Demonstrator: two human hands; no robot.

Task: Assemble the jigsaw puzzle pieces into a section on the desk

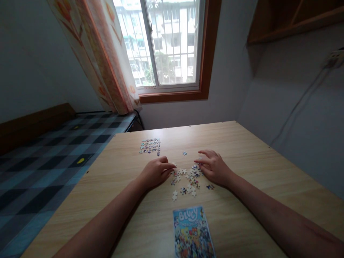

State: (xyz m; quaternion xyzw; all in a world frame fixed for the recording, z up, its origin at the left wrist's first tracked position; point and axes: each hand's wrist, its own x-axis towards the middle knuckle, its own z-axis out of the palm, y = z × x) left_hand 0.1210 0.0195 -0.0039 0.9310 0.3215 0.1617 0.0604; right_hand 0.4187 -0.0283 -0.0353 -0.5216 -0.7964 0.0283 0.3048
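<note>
Loose jigsaw puzzle pieces [192, 175] lie in a scattered heap between my two hands, some with pale backs up, some showing coloured print. At the heap's left edge my left hand [158, 171] has its fingers pinched together, with a pale puzzle piece [175, 165] at the fingertips. My right hand [214, 167] rests on the heap's right side, fingers apart, the tips by several pieces. Farther back on the left sits a partly joined block of puzzle [150, 146]. One single piece [184, 153] lies beyond the heap.
The pieces lie on a wooden table [263, 186]. A Bluey picture card or box [192, 233] is at the near edge. To the left stands a bed with a checked cover [53, 172]. Behind are a curtain [102, 61] and a window [174, 46]; a shelf [295, 32] hangs at right.
</note>
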